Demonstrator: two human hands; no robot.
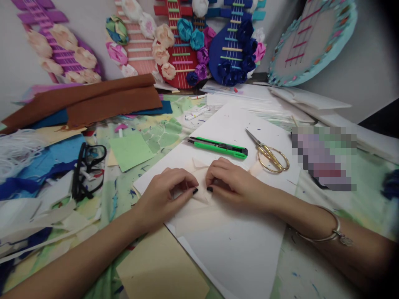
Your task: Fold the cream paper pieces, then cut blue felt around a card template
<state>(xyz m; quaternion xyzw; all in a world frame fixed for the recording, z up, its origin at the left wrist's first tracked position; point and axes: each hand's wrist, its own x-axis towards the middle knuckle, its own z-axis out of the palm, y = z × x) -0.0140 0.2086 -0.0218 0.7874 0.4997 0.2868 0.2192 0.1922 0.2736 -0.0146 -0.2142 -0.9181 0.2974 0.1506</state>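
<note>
Both hands are over a white sheet (230, 245) in the middle of the table. My left hand (170, 193) is curled, its thumb and fingertips pinching the left part of a thin cream piece of paper (199, 166). Facing it, my right hand (233, 185) has thumb and fingers closed together on the right part of that cream paper. Parts of the paper are hidden under the fingers. Just beyond the hands lies a green utility knife (218, 147). Scissors with gold handles (271, 155) rest on the sheet to the right of it.
Black-framed glasses (89, 170) and a light green paper square (131, 151) lie left. A yellowish sheet (162, 265) is in front. Brown crepe paper (93, 101) lies at the back left. Decorated paper guitars (229, 54) lean on the wall. A blurred-out rectangular object (324, 160) is at right.
</note>
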